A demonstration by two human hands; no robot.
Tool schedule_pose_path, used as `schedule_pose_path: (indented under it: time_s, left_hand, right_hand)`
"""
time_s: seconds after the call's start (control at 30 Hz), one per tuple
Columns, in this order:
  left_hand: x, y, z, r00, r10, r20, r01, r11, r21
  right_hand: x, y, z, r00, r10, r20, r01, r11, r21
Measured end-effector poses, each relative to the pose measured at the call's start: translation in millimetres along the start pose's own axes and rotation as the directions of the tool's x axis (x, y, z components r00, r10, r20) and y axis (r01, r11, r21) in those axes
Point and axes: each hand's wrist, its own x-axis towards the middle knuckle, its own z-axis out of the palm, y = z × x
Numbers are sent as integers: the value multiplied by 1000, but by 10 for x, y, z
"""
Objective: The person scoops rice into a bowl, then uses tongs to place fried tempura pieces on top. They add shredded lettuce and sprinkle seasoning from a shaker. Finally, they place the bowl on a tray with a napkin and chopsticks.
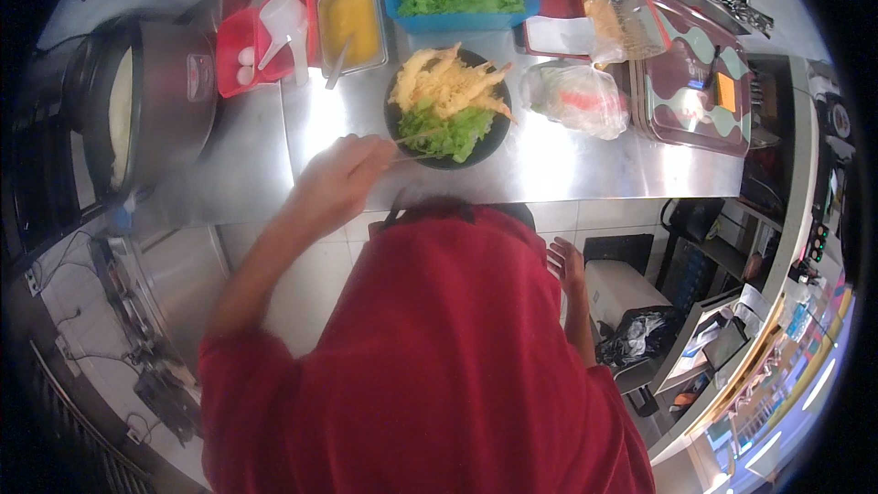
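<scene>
The right hand [567,265] is hanging free beside the red shirt [439,338], its fingers loosely spread. Farther out, the left hand [346,174] is pinching chopsticks [416,136], which are reaching into green lettuce [466,137]. The lettuce is lying in a black bowl [500,135] on the table [558,169], and battered fried pieces [453,87] are resting beyond it.

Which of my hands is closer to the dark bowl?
Left. Your left hand is beside the dark bowl, at its near-left side; your right hand is farther away, past the near edge of the counter.
</scene>
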Motion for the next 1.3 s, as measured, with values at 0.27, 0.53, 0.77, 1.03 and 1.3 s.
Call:
schedule_pose_path:
  time_s: [0.27,0.53,0.77,1.03,1.3]
  left_hand:
    - [751,-228,-636,962,-146,-230,149,989,-4]
    - [2032,-1153,243,991,17,-132,26,946,322]
    - [2152,-1406,404,994,-51,-97,78,951,300]
    - [1691,-685,-493,924,-29,-380,71,993,98]
    - [1001,248,-959,855,-168,-491,220,974,50]
  right_hand:
    - [36,-99,-199,1000,-19,-10,19,999,32]
    - [55,-126,-375,998,-66,-4,66,993,101]
    - [176,30,-442,999,-33,-20,35,993,112]
    - [241,123,-389,998,-61,16,59,990,126]
    - [200,-54,-303,994,-97,41,93,991,92]
